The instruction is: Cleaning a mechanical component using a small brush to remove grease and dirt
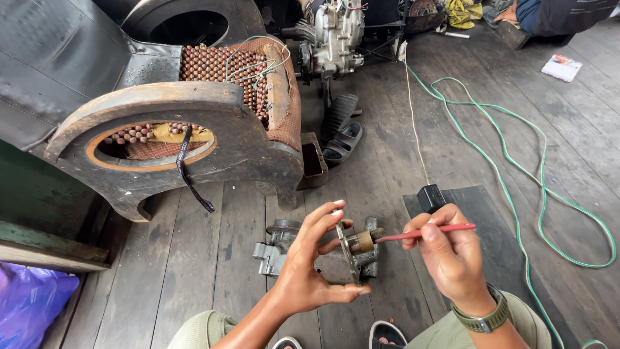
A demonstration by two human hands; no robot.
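Left hand point(309, 268), fingers spread, pinches the rim of a small metal disc part point(354, 249), seemingly rigid and light; right hand point(449, 249) grips a thin red-handled brush point(426, 232).

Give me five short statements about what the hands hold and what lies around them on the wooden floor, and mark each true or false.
1. The left hand holds a small metal part with a brass-coloured cylinder. True.
2. The right hand holds a blue screwdriver. False: it holds a thin red-handled tool, its tip at the brass cylinder.
3. A green cable loops over the floor planks. True.
4. The watch is on the left wrist. False: it is on the right wrist.
5. A pair of dark sandals lies near the engine. True.
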